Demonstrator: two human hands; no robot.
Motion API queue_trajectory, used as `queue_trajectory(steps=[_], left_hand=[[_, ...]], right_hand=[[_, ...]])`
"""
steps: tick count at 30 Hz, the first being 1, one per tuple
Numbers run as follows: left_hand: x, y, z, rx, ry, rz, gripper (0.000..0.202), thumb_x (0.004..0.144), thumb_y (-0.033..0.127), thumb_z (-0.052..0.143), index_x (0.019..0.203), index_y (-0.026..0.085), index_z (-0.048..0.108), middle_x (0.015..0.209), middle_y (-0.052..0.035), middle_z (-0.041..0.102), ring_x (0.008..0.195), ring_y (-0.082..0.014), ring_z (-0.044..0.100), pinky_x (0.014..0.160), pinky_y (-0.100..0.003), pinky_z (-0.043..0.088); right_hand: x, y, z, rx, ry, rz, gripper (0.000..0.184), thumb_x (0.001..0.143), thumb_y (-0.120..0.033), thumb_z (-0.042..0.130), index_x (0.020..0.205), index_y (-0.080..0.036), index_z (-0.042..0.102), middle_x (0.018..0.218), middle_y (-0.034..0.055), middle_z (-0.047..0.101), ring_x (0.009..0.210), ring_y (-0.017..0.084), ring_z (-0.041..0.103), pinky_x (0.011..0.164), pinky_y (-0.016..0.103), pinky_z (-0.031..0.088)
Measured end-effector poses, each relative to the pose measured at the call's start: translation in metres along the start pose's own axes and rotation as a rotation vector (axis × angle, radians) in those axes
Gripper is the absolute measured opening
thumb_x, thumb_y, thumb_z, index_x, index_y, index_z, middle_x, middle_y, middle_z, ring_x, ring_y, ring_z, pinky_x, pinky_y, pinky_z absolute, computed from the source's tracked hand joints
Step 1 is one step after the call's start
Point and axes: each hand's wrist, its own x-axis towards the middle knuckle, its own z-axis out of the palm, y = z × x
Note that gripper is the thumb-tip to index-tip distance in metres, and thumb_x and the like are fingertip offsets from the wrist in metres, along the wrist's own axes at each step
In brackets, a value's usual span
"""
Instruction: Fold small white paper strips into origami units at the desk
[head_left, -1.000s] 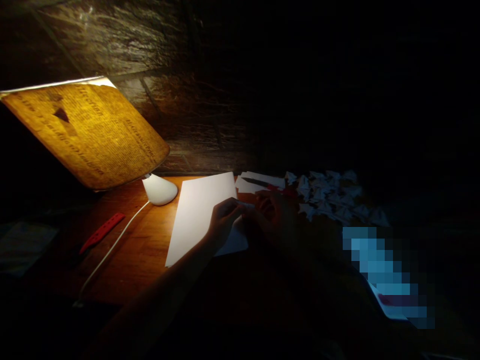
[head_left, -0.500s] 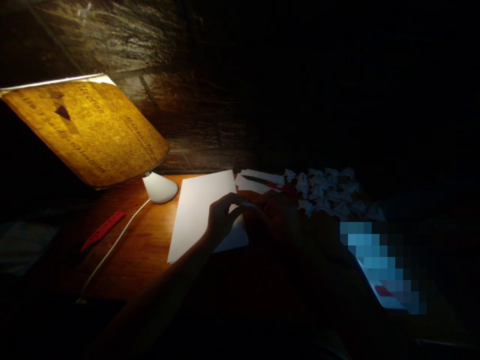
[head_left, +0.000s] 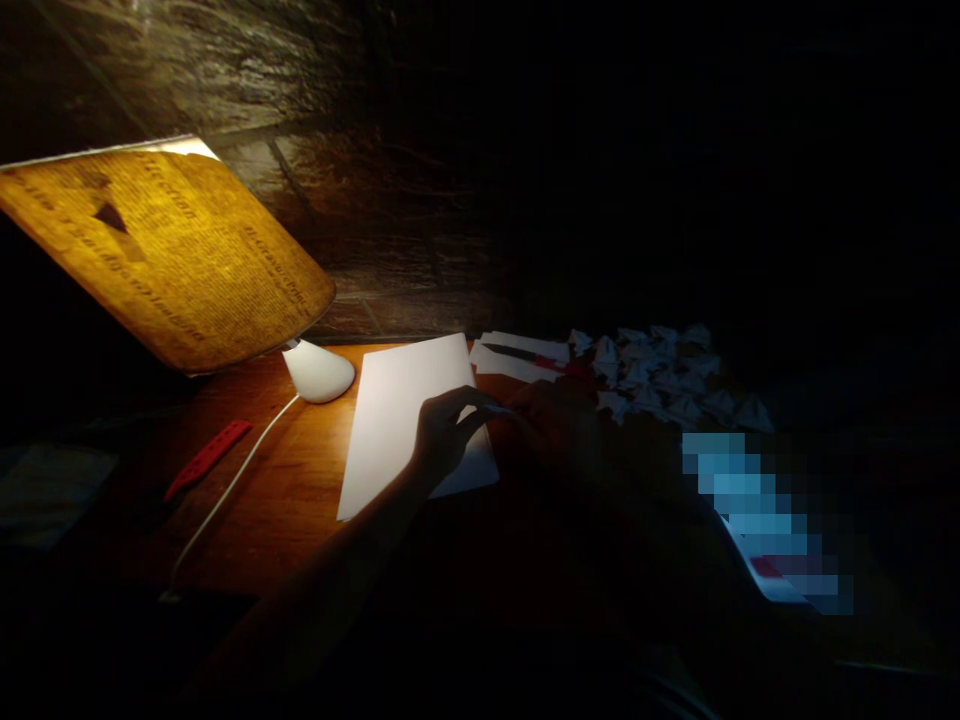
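My left hand [head_left: 448, 430] is over the right part of a white paper sheet [head_left: 401, 420], its thumb and fingers pinched on a small piece of paper [head_left: 498, 408]. My right hand [head_left: 559, 420] meets it from the other side in deep shadow, with its fingers closed at the same piece. The piece's folds are too dark and small to make out. Beyond my hands lie smaller paper sheets [head_left: 491, 358] with scissors [head_left: 517, 354] on them, red at the handle. Several folded paper pieces [head_left: 652, 375] are grouped to the right of these.
A lamp with a printed yellow shade [head_left: 195, 260] and a white base [head_left: 322, 372] lights the wooden table [head_left: 300, 470] from the left. Its white cord [head_left: 225, 490] runs toward the front edge. A red flat tool [head_left: 206, 460] lies beside the cord. A glowing screen [head_left: 757, 520] is at right.
The view has shifted slightly. Both hands stay together at the small piece of paper, with barely any change in their grip.
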Motion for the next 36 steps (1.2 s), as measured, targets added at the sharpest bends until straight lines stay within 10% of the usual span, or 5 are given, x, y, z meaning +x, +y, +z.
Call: queue_trajectory(steps=[8, 18, 27, 36], left_hand=[[0.001, 0.001, -0.004, -0.002, -0.038, 0.003, 0.015, 0.076, 0.034, 0.089, 0.074, 0.022, 0.08, 0.08, -0.0065, 0.079, 0.077, -0.0199, 0.072, 0.077, -0.033, 0.059], [0.005, -0.004, -0.008, 0.025, -0.057, 0.039, 0.021, 0.078, 0.04, 0.091, 0.076, 0.021, 0.081, 0.081, -0.007, 0.08, 0.076, -0.0196, 0.074, 0.076, -0.033, 0.06], [0.005, -0.015, -0.008, 0.299, 0.072, 0.58, 0.007, 0.094, 0.02, 0.079, 0.087, 0.022, 0.078, 0.101, -0.004, 0.077, 0.086, -0.0143, 0.071, 0.074, -0.029, 0.059], [0.006, -0.02, -0.014, 0.493, 0.049, 0.752, 0.01, 0.091, 0.018, 0.081, 0.088, 0.028, 0.08, 0.11, -0.0032, 0.065, 0.098, -0.0162, 0.062, 0.079, -0.03, 0.055]], right_hand=[[0.001, -0.004, -0.002, 0.097, -0.016, -0.012, 0.016, 0.101, -0.028, 0.065, 0.091, -0.022, 0.076, 0.089, 0.0039, 0.079, 0.079, 0.019, 0.071, 0.073, 0.031, 0.051], [0.006, 0.004, -0.006, 0.124, -0.036, 0.071, 0.024, 0.101, -0.041, 0.069, 0.087, -0.025, 0.081, 0.084, 0.0026, 0.079, 0.077, 0.018, 0.07, 0.071, 0.03, 0.052], [0.009, 0.022, 0.015, 0.469, 0.039, 0.312, 0.029, 0.084, -0.046, 0.083, 0.099, -0.022, 0.076, 0.096, 0.0066, 0.079, 0.083, 0.021, 0.072, 0.074, 0.033, 0.057], [0.009, 0.011, 0.014, 0.931, -0.106, 0.736, 0.046, 0.066, -0.055, 0.093, 0.089, -0.02, 0.074, 0.081, 0.0033, 0.075, 0.072, 0.017, 0.068, 0.067, 0.03, 0.054]])
